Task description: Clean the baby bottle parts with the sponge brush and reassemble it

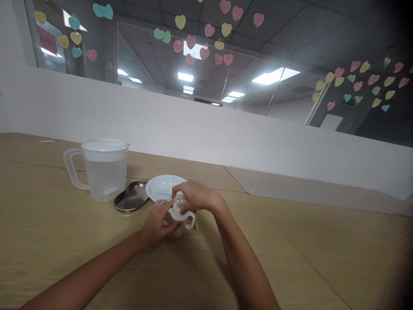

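Note:
A small clear bottle with a white collar and a curved white handle stands in front of me, near the middle of the table. My left hand is wrapped round its left side, just under the collar. From above and the right, my right hand grips the clear top piece with thumb and fingers. A bit of a green object shows behind the handle; the rest of it is hidden. Beyond my hands lies a pale blue-white plate, partly covered by my right hand.
A translucent pitcher with a handle stands at the left. Between it and the plate is a kidney-shaped metal tray. The wooden table meets a low white wall below windows with heart-shaped notes.

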Tool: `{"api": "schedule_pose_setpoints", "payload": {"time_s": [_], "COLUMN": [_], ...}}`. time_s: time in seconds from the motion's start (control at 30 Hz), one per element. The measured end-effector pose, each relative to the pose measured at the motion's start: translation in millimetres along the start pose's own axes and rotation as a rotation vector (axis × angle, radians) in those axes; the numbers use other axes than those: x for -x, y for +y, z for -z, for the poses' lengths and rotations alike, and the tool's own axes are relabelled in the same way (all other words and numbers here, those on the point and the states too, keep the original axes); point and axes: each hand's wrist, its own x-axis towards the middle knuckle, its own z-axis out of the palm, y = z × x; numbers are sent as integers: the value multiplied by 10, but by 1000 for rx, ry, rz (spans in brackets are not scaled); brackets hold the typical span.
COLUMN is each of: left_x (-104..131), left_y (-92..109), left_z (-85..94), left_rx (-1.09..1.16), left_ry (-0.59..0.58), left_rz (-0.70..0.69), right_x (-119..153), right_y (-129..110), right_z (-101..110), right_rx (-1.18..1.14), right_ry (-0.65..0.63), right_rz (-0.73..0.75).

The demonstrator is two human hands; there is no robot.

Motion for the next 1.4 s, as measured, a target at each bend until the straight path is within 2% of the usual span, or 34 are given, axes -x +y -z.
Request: {"api": "schedule_pose_setpoints", "payload": {"time_s": [0.13,0.3,0.6,0.8,0.93,1.1,1.4], "left_x": [-3,-26,-23,-25,-36,-56,-54], "left_y": [-1,17,2,-14,11,41,36], "left_z": [-1,22,34,21,30,45,52], "left_rx": [13,8,-6,-4,1,15,26], "left_ry": [-1,-2,-21,-22,-25,-36,-52], "left_rz": [1,-8,-10,2,-1,-18,-57], "right_x": [-2,11,-7,3,1,-21,-76], "right_y": [10,32,112,138,172,198,328], "right_z": [-3,52,76,55,60,73,44], "right_rx": [-20,-170,-340,-317,-378,-354,-512], "right_ry": [14,-86,-177,-128,-153,-177,-213], "right_rz": [20,29,19,-26,-38,12,77]}}
